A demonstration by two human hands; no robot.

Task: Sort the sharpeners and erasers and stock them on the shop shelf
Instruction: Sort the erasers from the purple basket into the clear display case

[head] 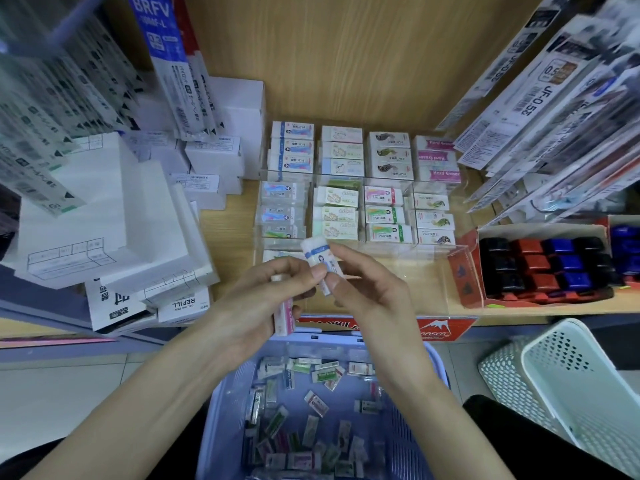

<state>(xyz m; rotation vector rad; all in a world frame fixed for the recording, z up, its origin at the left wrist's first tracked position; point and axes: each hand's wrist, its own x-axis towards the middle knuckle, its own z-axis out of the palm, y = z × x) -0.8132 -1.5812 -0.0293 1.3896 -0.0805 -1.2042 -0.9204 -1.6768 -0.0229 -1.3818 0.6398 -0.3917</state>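
Both hands meet over the shelf's front edge. My right hand (360, 282) pinches a white eraser with a blue band (317, 256), tilted, and the fingertips of my left hand (266, 292) touch it too. My left hand also grips a second, pink-edged eraser (284, 315) against its palm. Behind the hands, a clear tiered organiser (349, 180) holds rows of sorted erasers in sleeves. Below, a blue basket (225, 393) holds several loose erasers. A red box of black, red and blue sharpeners (540, 268) stands on the shelf at the right.
White refill boxes (114, 216) are stacked at the left of the wooden shelf (346, 64). Hanging pen refill packs (540, 109) crowd the upper right and upper left. A pale green perforated basket (581, 382) stands at lower right, by a red eraser carton flap (440, 329).
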